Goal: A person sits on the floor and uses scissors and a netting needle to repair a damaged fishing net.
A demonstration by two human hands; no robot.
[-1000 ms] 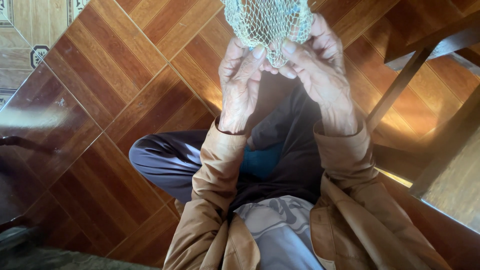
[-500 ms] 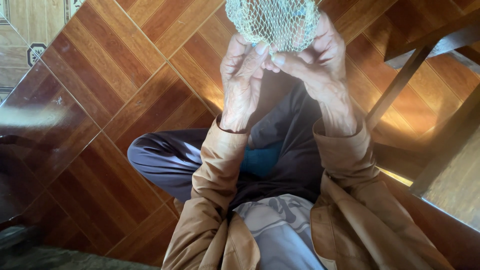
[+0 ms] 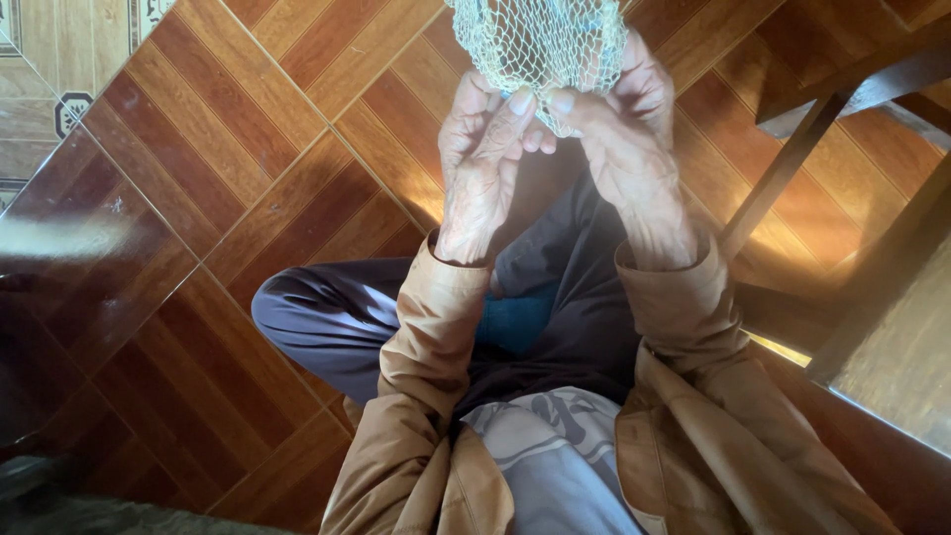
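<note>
Pale green knotted mesh netting, pinched above both wrists between left hand and right hand fingertips; could slip or snag on fingers if pulled unevenly, loosening the knots.

net held above the lap between both hands — left hand, right hand.

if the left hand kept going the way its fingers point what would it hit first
The left hand points up the frame, and its fingertips already touch the pale mesh net. So the net comes first; what lies behind it is out of frame.
</note>
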